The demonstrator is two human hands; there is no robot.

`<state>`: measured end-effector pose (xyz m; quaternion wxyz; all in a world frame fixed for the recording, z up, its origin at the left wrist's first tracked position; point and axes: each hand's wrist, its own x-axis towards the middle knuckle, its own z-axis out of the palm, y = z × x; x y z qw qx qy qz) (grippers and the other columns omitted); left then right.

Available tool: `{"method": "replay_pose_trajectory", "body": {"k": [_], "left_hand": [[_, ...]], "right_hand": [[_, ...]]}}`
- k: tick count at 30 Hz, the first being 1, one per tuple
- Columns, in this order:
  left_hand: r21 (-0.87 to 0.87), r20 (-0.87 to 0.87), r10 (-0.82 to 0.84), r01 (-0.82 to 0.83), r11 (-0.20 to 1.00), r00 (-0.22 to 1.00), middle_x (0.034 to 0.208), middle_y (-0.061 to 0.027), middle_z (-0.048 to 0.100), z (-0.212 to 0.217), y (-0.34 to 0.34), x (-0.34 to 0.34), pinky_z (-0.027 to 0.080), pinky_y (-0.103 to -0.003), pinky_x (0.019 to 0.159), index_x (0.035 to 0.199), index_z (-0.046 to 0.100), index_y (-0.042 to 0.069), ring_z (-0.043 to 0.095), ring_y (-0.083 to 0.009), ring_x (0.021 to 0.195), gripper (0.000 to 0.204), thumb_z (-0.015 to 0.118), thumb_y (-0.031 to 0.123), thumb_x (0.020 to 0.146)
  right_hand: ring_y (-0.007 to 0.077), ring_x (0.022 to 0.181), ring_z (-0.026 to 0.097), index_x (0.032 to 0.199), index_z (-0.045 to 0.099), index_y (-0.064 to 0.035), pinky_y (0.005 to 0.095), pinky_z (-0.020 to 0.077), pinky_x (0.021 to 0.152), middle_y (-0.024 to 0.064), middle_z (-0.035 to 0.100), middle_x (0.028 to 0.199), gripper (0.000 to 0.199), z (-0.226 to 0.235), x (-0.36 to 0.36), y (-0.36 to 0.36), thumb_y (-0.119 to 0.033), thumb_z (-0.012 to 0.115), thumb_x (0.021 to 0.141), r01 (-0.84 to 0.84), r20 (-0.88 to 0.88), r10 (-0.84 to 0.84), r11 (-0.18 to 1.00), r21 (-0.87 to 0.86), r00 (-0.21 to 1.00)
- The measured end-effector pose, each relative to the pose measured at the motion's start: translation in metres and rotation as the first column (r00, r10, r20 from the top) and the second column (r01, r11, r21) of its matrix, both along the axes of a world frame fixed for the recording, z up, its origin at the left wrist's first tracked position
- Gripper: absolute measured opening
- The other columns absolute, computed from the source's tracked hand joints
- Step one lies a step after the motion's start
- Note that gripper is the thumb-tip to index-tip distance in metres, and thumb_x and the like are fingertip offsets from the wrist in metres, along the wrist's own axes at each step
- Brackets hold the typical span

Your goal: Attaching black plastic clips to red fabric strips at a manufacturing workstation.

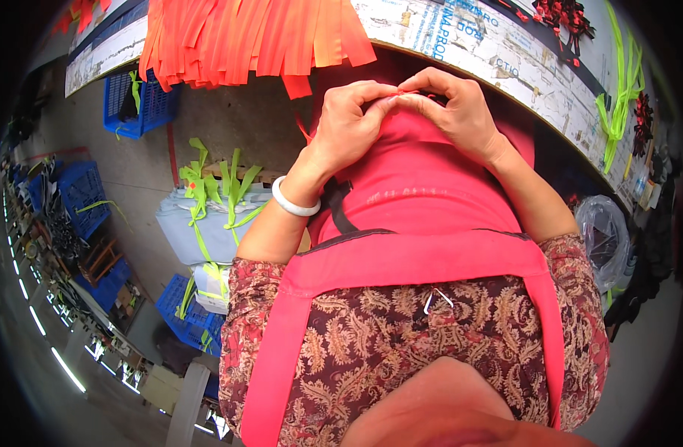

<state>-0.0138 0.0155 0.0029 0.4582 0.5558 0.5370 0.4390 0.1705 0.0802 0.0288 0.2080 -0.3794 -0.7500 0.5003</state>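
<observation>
The thumb and forefinger tips of the left hand (349, 123) and right hand (461, 112) are narrowed to a pinch, meeting on a small red piece (396, 94) above the upper part of the pink-red apron (423, 179). Both hands likely pinch it so closely because it is small and needs steadying from two sides. It seems to run crosswise, from hand to hand over the apron; fingers cover most of it, so I cannot tell which way its end points. Beyond the apron, to the left, orange-red strips (252, 45) overhang the worktable (498, 63), side by side, lengths toward the wearer, presumably for easy reach. Far right of the apron, yellow-green ribbons (617, 97) droop in a bunch over the table edge.
</observation>
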Motion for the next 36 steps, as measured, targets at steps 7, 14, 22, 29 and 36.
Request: {"method": "replay_pose_trajectory", "body": {"k": [7,14,22,29,36], "left_hand": [[-0.017,0.123,0.106,-0.105,0.994,0.987,0.088,-0.0079,0.071,0.002,0.004,0.001,0.052,-0.023,0.071,0.099,0.069,-0.003,0.065,-0.0096,0.079,0.014,0.064,0.001,0.087],[-0.165,0.482,0.156,-0.085,0.983,0.862,0.091,-0.0067,0.071,0.008,0.007,-0.016,0.053,-0.022,0.072,0.104,0.068,-0.004,0.066,-0.011,0.081,0.016,0.063,0.001,0.089],[-0.053,0.469,0.01,0.017,0.998,0.883,0.085,-0.0028,0.066,0.037,0.014,-0.007,0.045,-0.019,0.063,0.1,0.07,-0.003,0.057,-0.0067,0.07,0.014,0.063,-0.001,0.088],[-0.22,0.618,0.112,0.035,0.975,0.778,0.081,-0.0078,0.068,0.043,0.006,-0.022,0.048,-0.022,0.059,0.102,0.068,-0.006,0.059,-0.0107,0.064,0.016,0.063,0.002,0.089],[-0.27,0.674,0.097,0.122,0.955,0.732,0.082,-0.0085,0.068,0.036,0.007,-0.036,0.049,-0.024,0.06,0.102,0.068,-0.004,0.06,-0.0125,0.065,0.017,0.064,0.006,0.089]], "right_hand": [[0.0224,0.081,0.07,0.107,0.066,-0.003,0.0274,0.0548,0.069,0.0115,0.07,0.095,0.026,-0.015,-0.006,-0.011,-0.011,0.071,0.083,0.113,-0.166,-0.062,0.942,0.317,0.984],[0.0121,0.079,0.062,0.095,0.067,0.0016,0.0248,0.0478,0.073,0.0063,0.066,0.085,0.016,0.038,0.03,-0.024,-0.014,0.061,0.093,-0.244,-0.208,0.198,0.944,-0.222,0.958],[0.0012,0.064,0.046,0.103,0.069,-0.0051,0.0169,0.0366,0.056,-0.005,0.058,0.076,0.022,0.018,0.005,0.014,-0.022,0.068,0.089,0.001,-0.216,-0.186,0.761,-0.648,0.959],[0.0009,0.057,0.046,0.096,0.068,-0.0037,0.0165,0.0373,0.051,-0.004,0.057,0.07,0.015,0.049,-0.008,0.014,-0.017,0.066,0.091,0.007,-0.258,-0.103,0.937,-0.348,0.961],[0.0009,0.056,0.047,0.096,0.068,-0.0019,0.0167,0.0378,0.049,-0.0034,0.058,0.07,0.017,0.049,-0.016,0.009,-0.018,0.066,0.09,-0.04,-0.169,-0.041,0.895,-0.445,0.985]]}}
